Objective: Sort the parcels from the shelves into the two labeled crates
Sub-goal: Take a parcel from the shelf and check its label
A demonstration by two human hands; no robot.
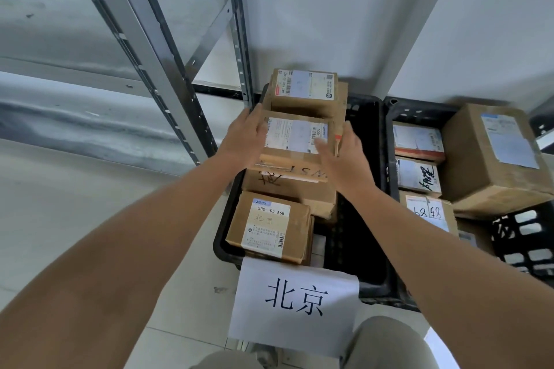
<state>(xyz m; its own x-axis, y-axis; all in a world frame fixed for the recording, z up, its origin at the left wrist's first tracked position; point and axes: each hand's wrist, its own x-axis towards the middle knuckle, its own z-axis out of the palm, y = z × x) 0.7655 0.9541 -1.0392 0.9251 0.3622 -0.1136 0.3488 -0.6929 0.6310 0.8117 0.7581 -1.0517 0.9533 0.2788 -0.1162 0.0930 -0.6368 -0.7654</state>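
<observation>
In the head view we see both bare arms reaching up the middle of the frame to a small brown cardboard parcel with a white shipping label. The left hand grips its left edge with fingers curled onto the top, and the right hand holds the right edge, thumb laid across the label. The parcel sits on top of other cartons inside a black plastic crate at centre frame. A white paper sheet with two large black characters hangs on the crate's near rim. Below the held parcel lies a brown box labelled 530-D5 A68; above it is another labelled carton. To the right, touching the first, a second black slotted crate holds a large brown box and smaller parcels. A grey metal shelf frame fills the upper left.
</observation>
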